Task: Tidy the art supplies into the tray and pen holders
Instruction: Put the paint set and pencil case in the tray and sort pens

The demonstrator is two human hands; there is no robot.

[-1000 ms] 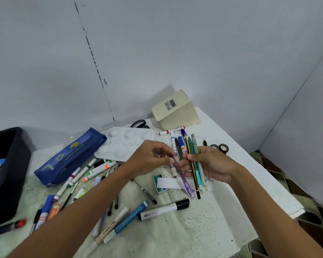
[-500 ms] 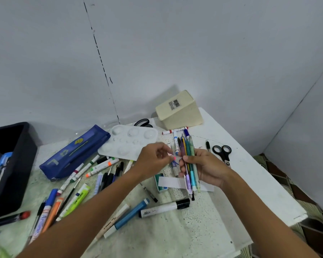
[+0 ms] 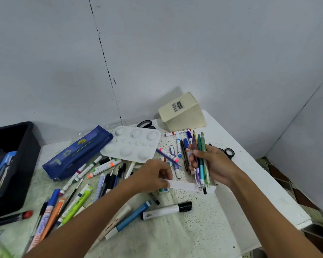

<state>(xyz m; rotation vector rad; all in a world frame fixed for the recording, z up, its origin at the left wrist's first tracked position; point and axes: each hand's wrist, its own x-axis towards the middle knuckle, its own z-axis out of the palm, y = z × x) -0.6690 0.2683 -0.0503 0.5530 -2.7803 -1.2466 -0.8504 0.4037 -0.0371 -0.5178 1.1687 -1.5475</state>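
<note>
**Q:** How far had the tidying got at this moment?

**A:** Barely begun, by the look of it. The right hand [image 3: 215,164] was clenched round a bundle of pens and pencils [image 3: 200,161], held upright above the tabletop [image 3: 194,229], in front of the cream pen holder [image 3: 183,112]. That holder lay tipped over, its base turned toward the camera, with nothing visibly in it. The left hand [image 3: 153,176], nearer the viewer than the holder, pinched one end of a white paper strip [image 3: 183,186]. Most supplies were loose: markers, a highlighter [image 3: 76,205] and pens lay scattered well to the left of the holder, and a white paint palette [image 3: 132,144] sat just to its left. A blue pencil case [image 3: 76,153] lay further left again. The black tray [image 3: 11,164], farthest left of the holder, held some blue items that could not be made out. Black scissors [image 3: 146,124] lay just left of the holder by the wall.

**Q:** Could any writing be read?

**A:** Little. A barcode sticker [image 3: 177,106] was fixed to the holder's base, its print too small to read. The black-capped white marker [image 3: 166,210], well in front of the holder, bore lettering that appeared to read "BX". An orange-and-white marker [image 3: 42,228] carried blue script, blurred, perhaps beginning "Artline".
</note>
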